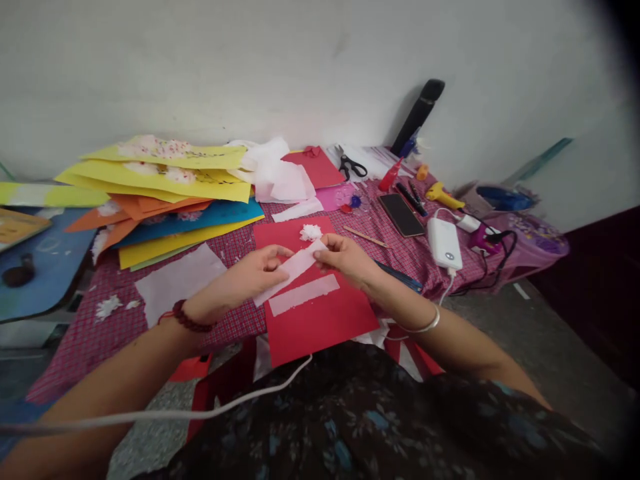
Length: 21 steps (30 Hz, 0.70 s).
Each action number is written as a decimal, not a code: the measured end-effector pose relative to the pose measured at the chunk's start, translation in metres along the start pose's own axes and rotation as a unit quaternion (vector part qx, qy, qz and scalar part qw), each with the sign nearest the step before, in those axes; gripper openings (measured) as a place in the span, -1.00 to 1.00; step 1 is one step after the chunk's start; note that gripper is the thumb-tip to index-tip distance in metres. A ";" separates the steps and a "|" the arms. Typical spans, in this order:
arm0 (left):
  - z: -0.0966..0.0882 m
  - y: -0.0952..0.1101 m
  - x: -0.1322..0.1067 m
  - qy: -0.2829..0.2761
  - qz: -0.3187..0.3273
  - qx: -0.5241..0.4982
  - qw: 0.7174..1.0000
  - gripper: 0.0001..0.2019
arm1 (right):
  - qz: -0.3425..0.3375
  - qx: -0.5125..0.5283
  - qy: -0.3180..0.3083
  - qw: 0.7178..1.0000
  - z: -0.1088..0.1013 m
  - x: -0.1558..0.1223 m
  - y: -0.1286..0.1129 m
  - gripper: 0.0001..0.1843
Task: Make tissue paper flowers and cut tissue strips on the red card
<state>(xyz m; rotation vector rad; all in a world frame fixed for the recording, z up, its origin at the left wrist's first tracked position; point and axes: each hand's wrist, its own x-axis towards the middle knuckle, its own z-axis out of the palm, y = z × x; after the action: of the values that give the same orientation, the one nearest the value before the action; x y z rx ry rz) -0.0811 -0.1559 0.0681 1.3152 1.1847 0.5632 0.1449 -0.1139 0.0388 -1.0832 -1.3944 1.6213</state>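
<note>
A strip of thin white paper [295, 267] is held slantwise above a red sheet [325, 327]. My left hand [260, 270] is closed on the strip's lower left part, thumb on top. At its upper right end, my right hand [345, 257] pinches it between thumb and fingers. Just below lies a second white strip [305, 295] flat on the red sheet. A small heap of white paper bits [311, 232] sits near the sheet's far edge, just beyond my right hand.
Coloured sheets [165, 177] are stacked at the back left, beside crumpled white tissue paper [280, 170]. Scissors [353, 165], a pencil [365, 236], a phone [401, 215], a yellow glue gun [444, 197] and a white power bank [444, 243] lie to the right. A white cable [240, 402] crosses in front of me.
</note>
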 end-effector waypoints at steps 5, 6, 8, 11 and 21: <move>-0.046 0.013 0.054 0.045 0.018 0.074 0.996 -0.66 | -0.020 -0.072 0.088 0.993 -0.007 0.049 -0.011 -0.85; -0.053 0.017 0.068 0.064 0.027 0.097 0.993 -0.69 | -0.021 -0.092 0.099 0.991 -0.008 0.061 -0.012 -0.87; -0.061 0.022 0.090 0.091 0.036 0.127 0.987 -0.77 | -0.021 -0.138 0.109 0.984 -0.012 0.084 -0.011 -0.88; -0.067 0.018 0.108 0.099 0.029 0.168 0.980 -0.89 | -0.016 -0.220 0.088 0.971 -0.025 0.110 -0.008 -0.88; -0.082 0.010 0.086 0.164 0.017 0.331 0.929 -0.87 | -0.048 -0.433 0.091 0.896 -0.091 0.168 -0.015 -0.86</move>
<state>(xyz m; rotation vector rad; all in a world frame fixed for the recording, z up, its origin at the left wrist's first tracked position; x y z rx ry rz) -0.1201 -0.0435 0.0625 1.8598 1.7239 0.4272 0.1649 0.0760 0.0258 -1.5616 -2.0565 0.7564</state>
